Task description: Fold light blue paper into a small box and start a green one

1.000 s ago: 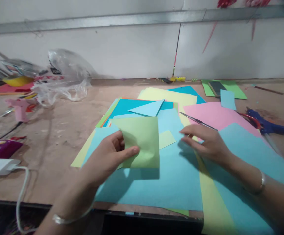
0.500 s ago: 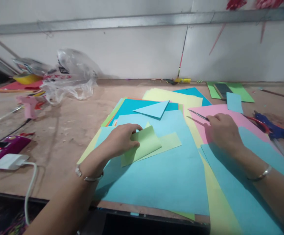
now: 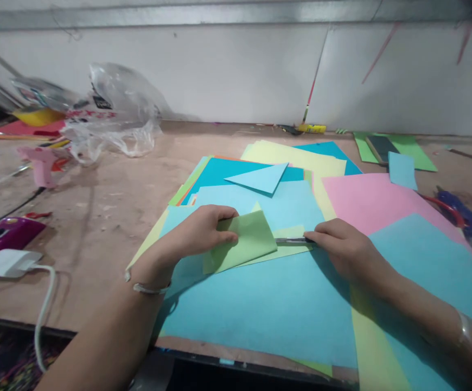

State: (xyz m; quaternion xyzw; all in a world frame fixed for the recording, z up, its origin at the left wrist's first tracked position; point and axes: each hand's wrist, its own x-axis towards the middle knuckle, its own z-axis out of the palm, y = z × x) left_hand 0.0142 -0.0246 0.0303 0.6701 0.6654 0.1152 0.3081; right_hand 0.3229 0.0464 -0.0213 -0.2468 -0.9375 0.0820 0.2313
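Note:
My left hand (image 3: 203, 231) pinches a folded light green paper (image 3: 246, 239) by its left edge, thumb on top. A second pale green piece (image 3: 291, 250) lies beneath it. In my right hand (image 3: 344, 247) is a slim, pointed metal blade (image 3: 291, 240); its handle is hidden by my fingers. The blade points left, its tip at the right edge of the folded paper; whether it sits inside the fold I cannot tell. Under both hands spreads a large light blue sheet (image 3: 268, 309). Behind them rests a light blue paper triangle (image 3: 260, 178).
A pink sheet (image 3: 358, 198) and more blue paper (image 3: 431, 250) lie to the right, near blue-handled pliers (image 3: 470, 212). Leftward are a pink glue gun (image 3: 40, 165), a clear plastic bag (image 3: 118, 114) and a purple power strip (image 3: 20, 233). A phone (image 3: 381, 149) lies on green paper.
My right hand has moved left with the blade, from over the pink sheet to the folded green paper's edge. My left hand still holds the paper. The view has shifted slightly.

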